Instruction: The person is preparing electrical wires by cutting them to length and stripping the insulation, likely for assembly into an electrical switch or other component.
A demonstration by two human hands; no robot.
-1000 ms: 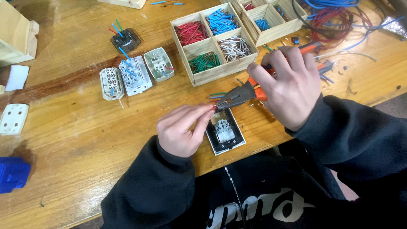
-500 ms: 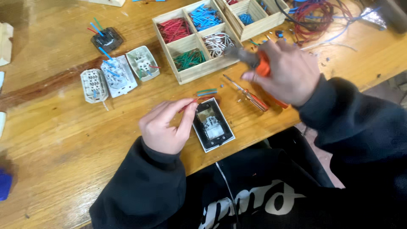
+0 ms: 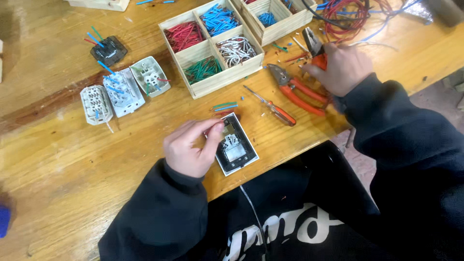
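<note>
A black-framed socket module [image 3: 237, 151] lies face down near the table's front edge. My left hand [image 3: 191, 147] rests beside it, thumb and forefinger pinched on its upper left corner. Just behind the module lie a few short green and blue wire pieces [image 3: 224, 106]. My right hand [image 3: 340, 67] is off to the right rear, closed around the orange handles of a pair of cutters [image 3: 313, 46] whose dark jaws point away from me. A second pair of orange-handled pliers [image 3: 295, 89] and a small screwdriver [image 3: 273, 108] lie between the two hands.
A wooden tray [image 3: 227, 77] with compartments of red, blue, green and white wire pieces stands behind the module, and a second tray [image 3: 285, 26] beside it. White socket backs [image 3: 123, 89] and a black module [image 3: 108, 50] lie at left. Tangled wires [image 3: 357, 14] fill the back right.
My right hand has carried the cutters away from the module, to the right and back of the table. My left hand has stayed at the module.
</note>
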